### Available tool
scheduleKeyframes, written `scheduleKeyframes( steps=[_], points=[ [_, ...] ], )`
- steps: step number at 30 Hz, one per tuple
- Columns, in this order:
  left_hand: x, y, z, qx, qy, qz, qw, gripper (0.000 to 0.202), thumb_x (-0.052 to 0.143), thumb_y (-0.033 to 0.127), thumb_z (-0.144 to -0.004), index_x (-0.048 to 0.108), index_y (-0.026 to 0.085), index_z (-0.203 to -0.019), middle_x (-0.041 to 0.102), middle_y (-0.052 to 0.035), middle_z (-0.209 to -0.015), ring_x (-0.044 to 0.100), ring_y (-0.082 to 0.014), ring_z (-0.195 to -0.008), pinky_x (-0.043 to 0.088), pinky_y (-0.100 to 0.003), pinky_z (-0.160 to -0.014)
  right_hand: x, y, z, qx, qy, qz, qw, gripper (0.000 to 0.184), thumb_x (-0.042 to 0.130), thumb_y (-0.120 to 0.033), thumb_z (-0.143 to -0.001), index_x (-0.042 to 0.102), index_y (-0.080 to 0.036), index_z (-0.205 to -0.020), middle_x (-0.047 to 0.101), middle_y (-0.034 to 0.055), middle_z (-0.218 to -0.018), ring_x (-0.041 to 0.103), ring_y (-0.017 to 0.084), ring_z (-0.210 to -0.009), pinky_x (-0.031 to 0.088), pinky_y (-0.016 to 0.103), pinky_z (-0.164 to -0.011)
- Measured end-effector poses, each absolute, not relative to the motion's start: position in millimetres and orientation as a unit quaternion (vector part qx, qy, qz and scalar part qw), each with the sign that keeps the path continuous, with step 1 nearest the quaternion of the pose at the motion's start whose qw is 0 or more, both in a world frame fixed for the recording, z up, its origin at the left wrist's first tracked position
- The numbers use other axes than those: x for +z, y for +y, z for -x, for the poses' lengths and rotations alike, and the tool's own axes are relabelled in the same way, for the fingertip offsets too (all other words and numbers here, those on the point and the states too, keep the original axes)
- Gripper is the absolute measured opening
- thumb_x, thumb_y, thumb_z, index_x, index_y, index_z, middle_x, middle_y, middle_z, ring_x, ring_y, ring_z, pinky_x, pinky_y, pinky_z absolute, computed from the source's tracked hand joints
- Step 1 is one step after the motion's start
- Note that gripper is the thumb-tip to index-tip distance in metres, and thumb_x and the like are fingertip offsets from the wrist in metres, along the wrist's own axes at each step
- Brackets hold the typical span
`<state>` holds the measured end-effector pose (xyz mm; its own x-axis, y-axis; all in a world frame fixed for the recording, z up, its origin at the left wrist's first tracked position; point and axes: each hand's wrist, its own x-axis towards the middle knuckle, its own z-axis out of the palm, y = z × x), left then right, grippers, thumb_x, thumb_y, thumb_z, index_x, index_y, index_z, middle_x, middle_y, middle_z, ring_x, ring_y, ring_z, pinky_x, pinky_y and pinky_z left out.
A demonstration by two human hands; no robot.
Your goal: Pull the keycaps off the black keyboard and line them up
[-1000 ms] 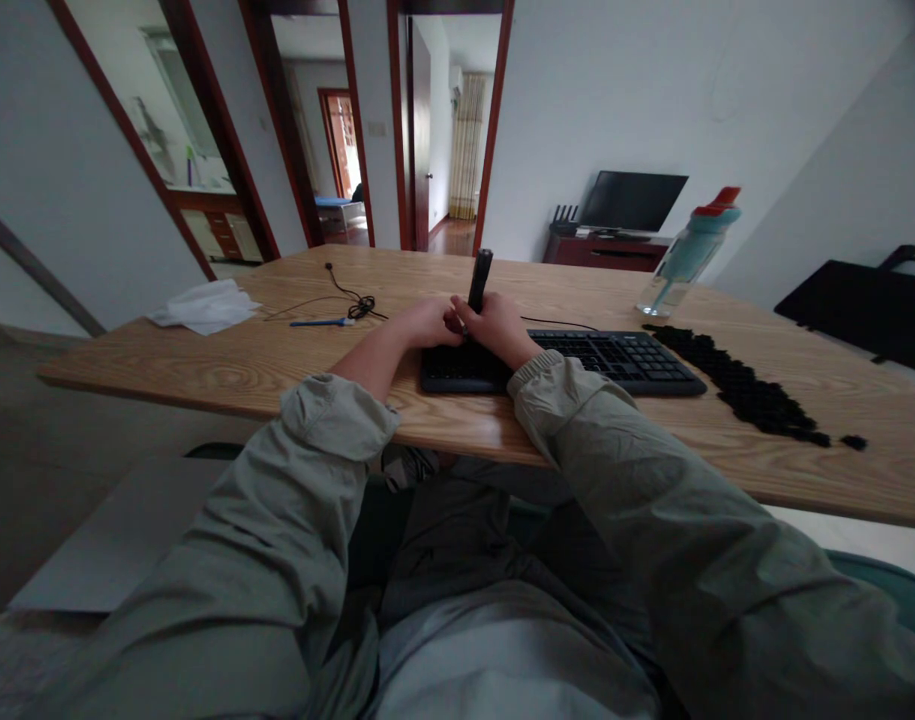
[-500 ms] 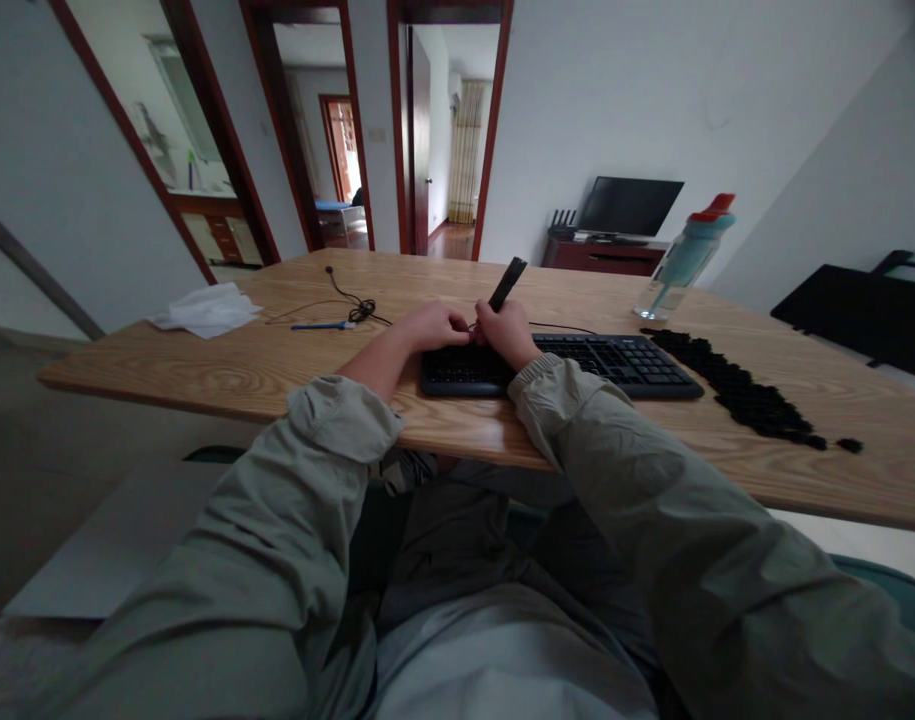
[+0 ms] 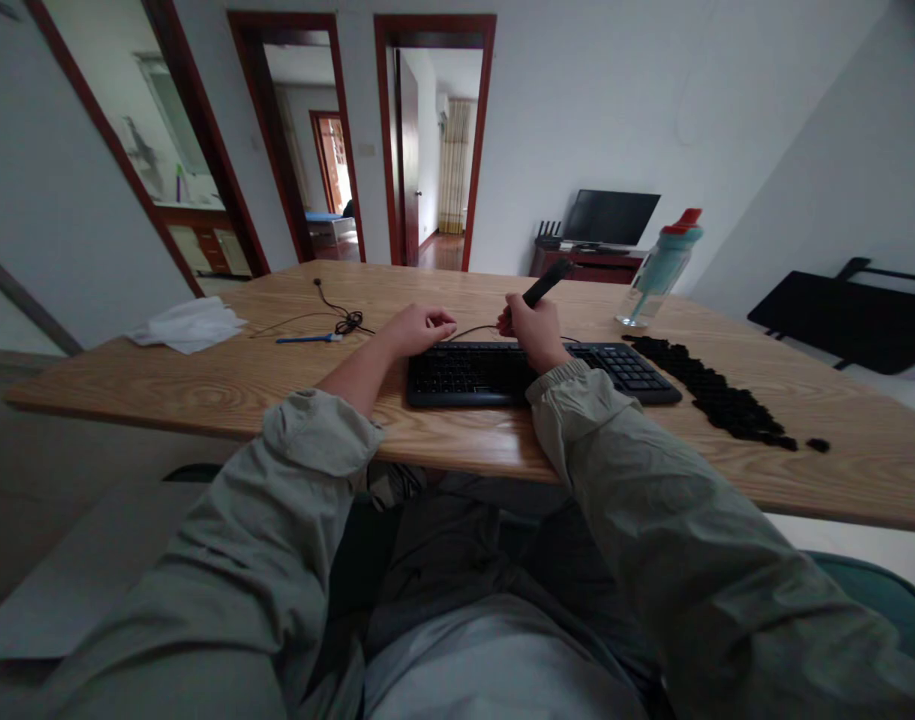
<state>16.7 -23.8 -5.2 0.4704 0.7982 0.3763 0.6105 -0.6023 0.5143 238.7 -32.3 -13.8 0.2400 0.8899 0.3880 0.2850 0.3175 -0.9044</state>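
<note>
A black keyboard (image 3: 468,378) lies near the front edge of the wooden table, its right part partly covered by my right hand (image 3: 533,328). That hand is closed around a thick black pen-shaped tool (image 3: 548,282), which tilts up to the right; its lower end is hidden by my fingers. Over the keyboard's upper left edge hovers my left hand (image 3: 418,330), with loosely bent fingers and a small gap between thumb and forefinger. I see nothing held in it. To the keyboard's right, many small black pieces, apparently keycaps (image 3: 716,390), form a slanting band.
A clear bottle (image 3: 656,275) with a red lid stands behind the black pieces. On the left lie a crumpled white tissue (image 3: 189,325), a blue slim brush-like tool (image 3: 307,339) and a coiled black cable (image 3: 348,322). The table's front edge (image 3: 457,462) runs close to my body.
My right hand has moved right, away from my left hand, and the black tool now leans more. My left fingers have come off the keyboard. The whole view has shifted slightly.
</note>
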Motion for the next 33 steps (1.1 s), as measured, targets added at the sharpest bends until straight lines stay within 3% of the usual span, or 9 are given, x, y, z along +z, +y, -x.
scheduleKeyframes(
  steps=[3, 6, 9, 11, 15, 21, 25, 28, 33],
  points=[
    [-4, -20, -11, 0.307, 0.445, -0.827, 0.150, 0.031, 0.060, 0.037, -0.084, 0.075, 0.013, -0.099, 0.074, -0.0070, -0.092, 0.062, -0.0175, -0.080, 0.046, -0.027, -0.075, -7, -54, -248, 0.099, -0.719, 0.474, 0.498, 0.021, 0.053, -0.025, -0.082, 0.068, -0.014, -0.092, 0.070, 0.0108, -0.088, 0.066, 0.024, -0.084, 0.052, 0.036, -0.081],
    [-4, -14, -3, 0.317, 0.463, -0.814, 0.152, 0.029, 0.061, 0.036, -0.081, 0.074, 0.013, -0.092, 0.073, -0.0070, -0.090, 0.062, -0.0179, -0.079, 0.046, -0.027, -0.075, -7, -77, -250, 0.023, -0.852, 0.403, 0.333, 0.035, 0.055, -0.017, -0.079, 0.071, -0.017, -0.111, 0.069, 0.0106, -0.104, 0.064, 0.024, -0.098, 0.048, 0.035, -0.091],
    [-7, -9, 3, 0.314, 0.477, -0.810, 0.136, 0.029, 0.059, 0.038, -0.080, 0.074, 0.014, -0.090, 0.073, -0.0061, -0.087, 0.061, -0.0178, -0.078, 0.045, -0.027, -0.075, -12, -90, -247, 0.003, -0.897, 0.394, 0.200, 0.040, 0.058, -0.014, -0.079, 0.072, -0.019, -0.116, 0.069, 0.0102, -0.106, 0.064, 0.023, -0.097, 0.047, 0.033, -0.091],
    [-9, -6, 5, 0.306, 0.487, -0.808, 0.129, 0.030, 0.058, 0.038, -0.080, 0.074, 0.015, -0.090, 0.073, -0.0059, -0.086, 0.062, -0.0181, -0.078, 0.045, -0.027, -0.074, -15, -91, -245, -0.007, -0.898, 0.408, 0.164, 0.038, 0.059, -0.015, -0.081, 0.073, -0.020, -0.115, 0.069, 0.0105, -0.106, 0.065, 0.023, -0.093, 0.047, 0.032, -0.087],
    [-11, -1, 9, 0.303, 0.495, -0.803, 0.134, 0.027, 0.061, 0.039, -0.076, 0.074, 0.017, -0.086, 0.073, -0.0053, -0.084, 0.062, -0.0190, -0.077, 0.045, -0.028, -0.072, -7, -98, -245, -0.044, -0.880, 0.439, 0.177, 0.030, 0.060, -0.018, -0.081, 0.072, -0.019, -0.109, 0.071, 0.0106, -0.102, 0.065, 0.024, -0.089, 0.047, 0.033, -0.080],
    [-10, -1, 11, 0.305, 0.497, -0.801, 0.138, 0.027, 0.063, 0.042, -0.075, 0.074, 0.019, -0.085, 0.074, -0.0044, -0.083, 0.061, -0.0202, -0.077, 0.046, -0.028, -0.072, 26, -149, -316, -0.073, -0.806, 0.524, 0.265, 0.028, 0.065, -0.030, -0.077, 0.071, -0.021, -0.103, 0.071, 0.0093, -0.083, 0.064, 0.022, -0.074, 0.045, 0.034, -0.067],
    [-9, -4, 9, 0.311, 0.513, -0.788, 0.136, 0.030, 0.065, 0.042, -0.075, 0.075, 0.018, -0.090, 0.075, -0.0068, -0.088, 0.063, -0.0212, -0.081, 0.048, -0.029, -0.075, 24, -198, -442, -0.083, -0.733, 0.604, 0.302, 0.048, 0.060, -0.054, -0.078, 0.073, -0.024, -0.113, 0.073, 0.0176, -0.086, 0.064, 0.017, -0.063, 0.042, 0.039, -0.062],
    [-10, -1, 7, 0.301, 0.522, -0.787, 0.131, 0.031, 0.065, 0.042, -0.075, 0.076, 0.019, -0.093, 0.075, -0.0065, -0.089, 0.064, -0.0210, -0.080, 0.048, -0.029, -0.075, 4, -233, -551, -0.128, -0.620, 0.721, 0.282, 0.067, 0.057, -0.074, -0.066, 0.078, -0.021, -0.102, 0.074, 0.0186, -0.082, 0.065, 0.021, -0.061, 0.041, 0.040, -0.060],
    [-15, 7, 7, 0.282, 0.528, -0.790, 0.133, 0.037, 0.063, 0.047, -0.074, 0.077, 0.018, -0.094, 0.075, -0.0077, -0.089, 0.065, -0.0227, -0.082, 0.049, -0.032, -0.076, -38, -262, -648, -0.038, -0.515, 0.833, 0.199, 0.041, 0.066, -0.056, -0.062, 0.079, -0.025, -0.087, 0.076, 0.0123, -0.085, 0.068, 0.030, -0.062, 0.048, 0.039, -0.056]
  ],
)
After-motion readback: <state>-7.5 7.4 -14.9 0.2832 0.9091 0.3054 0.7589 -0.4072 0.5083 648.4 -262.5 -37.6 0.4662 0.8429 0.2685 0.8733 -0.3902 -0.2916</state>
